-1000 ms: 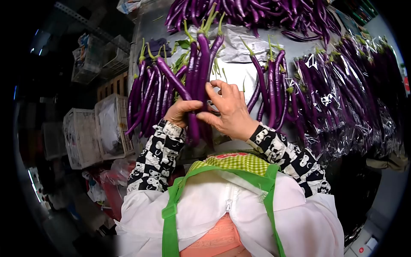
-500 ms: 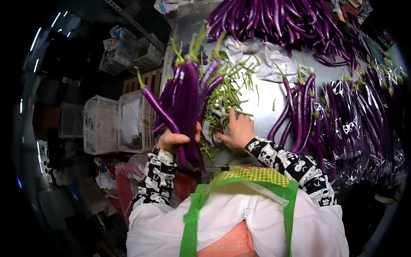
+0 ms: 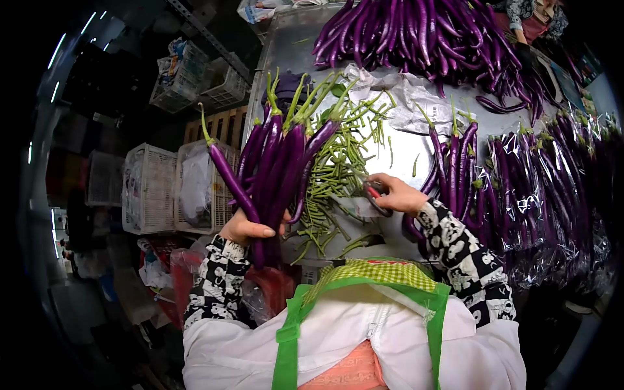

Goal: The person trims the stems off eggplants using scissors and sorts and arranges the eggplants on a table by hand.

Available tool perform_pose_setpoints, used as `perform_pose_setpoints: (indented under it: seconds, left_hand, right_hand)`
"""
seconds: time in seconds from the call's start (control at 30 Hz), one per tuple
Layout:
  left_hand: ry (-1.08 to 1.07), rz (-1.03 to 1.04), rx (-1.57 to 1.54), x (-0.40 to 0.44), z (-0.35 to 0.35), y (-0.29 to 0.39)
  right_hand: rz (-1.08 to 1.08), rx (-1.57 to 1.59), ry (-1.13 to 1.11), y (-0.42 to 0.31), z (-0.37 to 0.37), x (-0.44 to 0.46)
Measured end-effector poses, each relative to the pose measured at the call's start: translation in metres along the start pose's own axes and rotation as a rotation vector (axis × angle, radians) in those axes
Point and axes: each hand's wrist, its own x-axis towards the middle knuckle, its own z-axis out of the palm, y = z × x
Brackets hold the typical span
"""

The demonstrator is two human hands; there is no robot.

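My left hand [image 3: 242, 227] is closed round the lower ends of a bunch of long purple eggplants [image 3: 281, 168]. Their green stems point up and away from me, and one eggplant leans out to the left. In my right hand [image 3: 402, 197] is a pair of small red-handled scissors [image 3: 373, 190], its tips toward the cut stems; the fingers partly cover it. Green stem pieces [image 3: 328, 188] lie strewn over the metal table [image 3: 401, 156] between my hands. Several loose eggplants [image 3: 453, 166] rest just right of my right hand.
A large heap of eggplants [image 3: 403, 32] covers the table's far side. Eggplants in clear plastic bags [image 3: 539, 188] line the right. Crumpled pale wrapping [image 3: 416, 97] lies mid-table. White plastic crates [image 3: 151, 188] stand on the left. Another person's arm [image 3: 520, 32] shows at the far right.
My right hand has lifted from the stem pieces, shifted right and now holds the scissors. The left hand has moved slightly left and down with the eggplants, whose stems fan out more.
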Motion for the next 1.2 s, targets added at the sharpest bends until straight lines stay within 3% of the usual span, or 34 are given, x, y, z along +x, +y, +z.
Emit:
perform_pose_setpoints:
  seconds: [0.17, 0.3, 0.5, 0.73, 0.87, 0.93, 1.03, 1.1, 1.17, 1.2]
  left_hand:
    - [0.033, -0.038, 0.034, -0.013, -0.008, 0.004]
    - [0.014, -0.067, 0.122, -0.020, -0.009, 0.011]
    - [-0.058, -0.054, 0.282, -0.026, -0.017, 0.004]
    - [-0.075, -0.139, 0.263, -0.027, -0.016, 0.005]
    - [-0.074, -0.075, 0.300, -0.020, -0.020, -0.004]
    - [-0.067, 0.003, 0.351, -0.019, -0.021, -0.007]
    - [-0.012, 0.009, 0.306, -0.017, -0.020, -0.008]
    - [0.030, -0.016, 0.291, -0.017, -0.020, -0.009]
    - [0.030, -0.001, 0.305, -0.015, -0.017, -0.011]
    - [0.030, 0.019, 0.323, -0.013, -0.016, -0.012]
  right_hand:
    - [-0.017, 0.077, 0.017, -0.029, -0.009, -0.037]
    - [-0.161, -0.138, 0.103, -0.034, -0.004, -0.035]
    - [-0.182, -0.019, 0.008, -0.043, -0.002, -0.026]
    - [-0.342, -0.247, 0.056, -0.035, -0.004, -0.022]
    - [-0.178, -0.216, -0.017, -0.043, -0.004, -0.030]
    - [-0.282, -0.434, 0.127, -0.025, -0.005, -0.024]
    - [-0.313, -0.471, 0.211, -0.014, 0.002, -0.041]
    - [-0.312, -0.410, 0.184, -0.013, 0.013, -0.053]
    - [-0.326, -0.150, 0.059, -0.019, 0.025, -0.054]
    - [-0.290, -0.212, -0.003, -0.025, 0.024, -0.055]
